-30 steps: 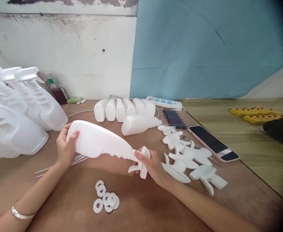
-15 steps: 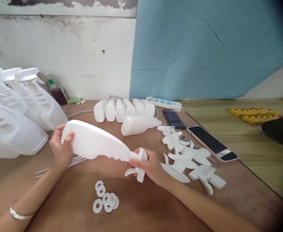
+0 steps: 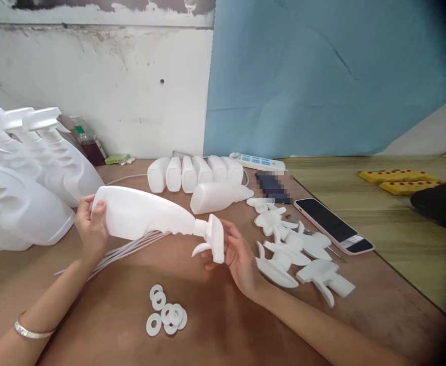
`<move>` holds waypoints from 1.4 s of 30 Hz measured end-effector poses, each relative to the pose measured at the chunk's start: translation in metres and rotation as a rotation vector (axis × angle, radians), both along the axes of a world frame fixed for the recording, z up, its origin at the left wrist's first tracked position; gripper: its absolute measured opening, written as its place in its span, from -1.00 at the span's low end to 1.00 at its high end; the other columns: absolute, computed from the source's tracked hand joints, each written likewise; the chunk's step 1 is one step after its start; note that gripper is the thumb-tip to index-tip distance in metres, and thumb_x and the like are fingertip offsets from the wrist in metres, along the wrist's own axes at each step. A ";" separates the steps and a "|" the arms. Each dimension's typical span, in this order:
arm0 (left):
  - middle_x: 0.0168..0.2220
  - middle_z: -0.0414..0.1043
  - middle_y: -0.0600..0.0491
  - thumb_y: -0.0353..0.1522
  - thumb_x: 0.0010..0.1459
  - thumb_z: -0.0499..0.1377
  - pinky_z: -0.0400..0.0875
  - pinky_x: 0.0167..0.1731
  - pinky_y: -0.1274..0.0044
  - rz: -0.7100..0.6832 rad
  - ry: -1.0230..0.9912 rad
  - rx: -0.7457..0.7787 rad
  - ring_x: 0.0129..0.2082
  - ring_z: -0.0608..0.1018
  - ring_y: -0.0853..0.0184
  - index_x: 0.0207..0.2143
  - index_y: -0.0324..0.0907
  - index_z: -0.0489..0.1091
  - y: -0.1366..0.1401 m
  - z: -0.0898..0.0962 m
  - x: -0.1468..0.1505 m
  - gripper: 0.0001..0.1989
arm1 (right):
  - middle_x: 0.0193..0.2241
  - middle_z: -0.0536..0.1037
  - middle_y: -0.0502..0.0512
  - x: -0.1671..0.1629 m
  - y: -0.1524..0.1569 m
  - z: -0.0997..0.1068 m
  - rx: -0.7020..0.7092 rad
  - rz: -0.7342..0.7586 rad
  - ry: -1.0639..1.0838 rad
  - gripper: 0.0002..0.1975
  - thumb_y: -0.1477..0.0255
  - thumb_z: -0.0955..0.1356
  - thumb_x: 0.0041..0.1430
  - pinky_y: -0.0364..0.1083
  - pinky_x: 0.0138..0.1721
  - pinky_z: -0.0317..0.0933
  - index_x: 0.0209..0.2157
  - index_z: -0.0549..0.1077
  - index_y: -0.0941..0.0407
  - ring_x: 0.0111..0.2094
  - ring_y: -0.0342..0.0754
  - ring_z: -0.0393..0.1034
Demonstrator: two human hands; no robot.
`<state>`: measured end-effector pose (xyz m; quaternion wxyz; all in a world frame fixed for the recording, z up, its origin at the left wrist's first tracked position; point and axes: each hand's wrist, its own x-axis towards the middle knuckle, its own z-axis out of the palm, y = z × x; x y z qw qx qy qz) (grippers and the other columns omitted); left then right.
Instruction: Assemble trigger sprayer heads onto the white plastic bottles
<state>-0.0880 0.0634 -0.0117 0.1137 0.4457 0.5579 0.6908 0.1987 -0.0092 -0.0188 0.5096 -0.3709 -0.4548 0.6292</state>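
My left hand [image 3: 92,223] grips the base end of a white spray bottle [image 3: 142,211], which lies sideways in the air above the table. On its neck sits a white trigger spray head [image 3: 216,238], its trigger pointing down and left. Close behind that head is my right hand [image 3: 242,259], fingers apart; some fingertips are hidden by the head, so I cannot tell whether they touch it. Several loose trigger heads [image 3: 284,249] lie to the right of this hand. White washers [image 3: 165,311] are scattered in front, and thin white tubes [image 3: 131,250] lie beneath the bottle.
Bottles with spray heads [image 3: 36,173] stand at left. Further bottles [image 3: 196,173] lie at the back, near a power strip [image 3: 259,162]. A phone [image 3: 333,226] lies by the table's right edge. Behind are a small bottle of dark liquid [image 3: 92,147] and a blue cloth [image 3: 303,76].
The spray bottle has shifted a little left and its head has turned. My right hand has loosened from around the neck and head, its fingers now spread.
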 end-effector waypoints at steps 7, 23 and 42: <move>-0.56 0.22 0.17 -0.20 -0.14 0.16 0.14 -0.60 0.66 -0.116 -0.138 -0.104 -0.60 0.24 0.48 -0.42 -0.22 0.30 0.003 0.002 -0.004 -0.72 | 0.08 0.21 0.27 0.008 0.002 0.000 0.627 -0.153 -0.758 -0.42 0.34 0.34 0.04 -0.10 -0.31 0.33 0.07 0.08 0.11 -0.07 0.04 0.29; -0.53 0.22 0.14 -0.15 -0.01 0.07 0.16 -0.57 0.62 -0.128 0.105 -0.184 -0.57 0.26 0.44 -0.35 -0.22 0.29 -0.001 0.001 -0.002 -0.69 | -0.77 0.34 0.04 0.004 0.002 0.002 0.031 0.047 -0.427 -0.32 -0.05 0.07 0.12 -0.23 -0.72 -0.05 -0.72 0.33 0.19 -0.78 -0.26 0.10; -0.03 0.41 0.11 -0.53 0.10 0.04 -0.04 0.10 0.24 -0.073 1.670 0.557 -0.04 0.44 0.33 -0.20 -0.08 0.40 -0.068 0.050 0.113 -0.73 | -0.66 0.33 0.04 -0.001 -0.022 0.005 0.152 0.160 -0.315 -0.47 0.00 0.16 0.10 -0.18 -0.60 0.24 -0.62 0.30 0.16 -0.63 -0.16 0.27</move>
